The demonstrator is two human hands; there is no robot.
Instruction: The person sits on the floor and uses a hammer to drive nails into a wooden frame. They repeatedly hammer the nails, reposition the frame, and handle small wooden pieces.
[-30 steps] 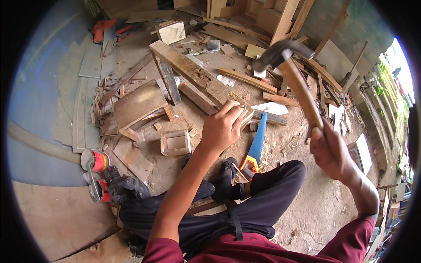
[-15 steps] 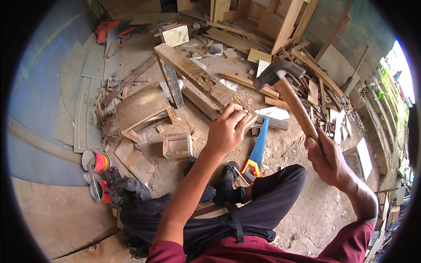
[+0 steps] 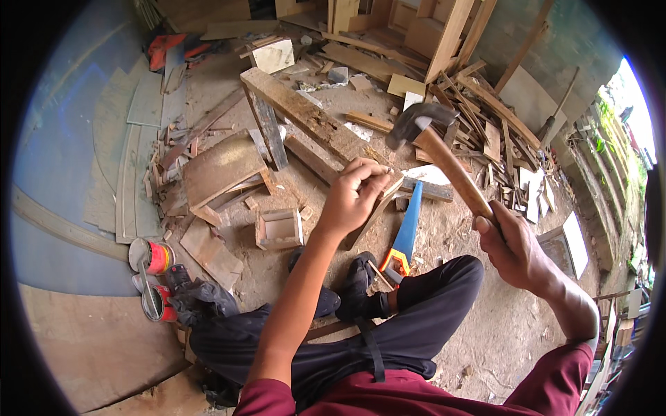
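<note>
While your right hand (image 3: 517, 246) is wrapped around the lower end of a wooden-handled hammer (image 3: 444, 163), the dark metal head is raised up and to the far side, above the wood pieces on the ground. Your left hand (image 3: 354, 197) is curled, fingertips pinched together at the near end of a narrow wood strip (image 3: 374, 211) that slants toward your legs; whether a nail sits between those fingers is too small to tell. That strip lies just right of a long weathered plank (image 3: 305, 114) running to the far left.

Near the strip, on its right, a blue-bladed handsaw (image 3: 404, 232) with an orange handle lies on the dirt. To the left sits a small open wooden box frame (image 3: 279, 229), and further left, two red cans (image 3: 154, 277).

For a clean blow, it would likely help to keep the pinching fingers low and clear of the striking spot, start with a light tap, and let the head fall straight rather than at a slant. Your legs are crossed close under the work, so a glancing strike could slide toward your shoe (image 3: 361, 277).
</note>
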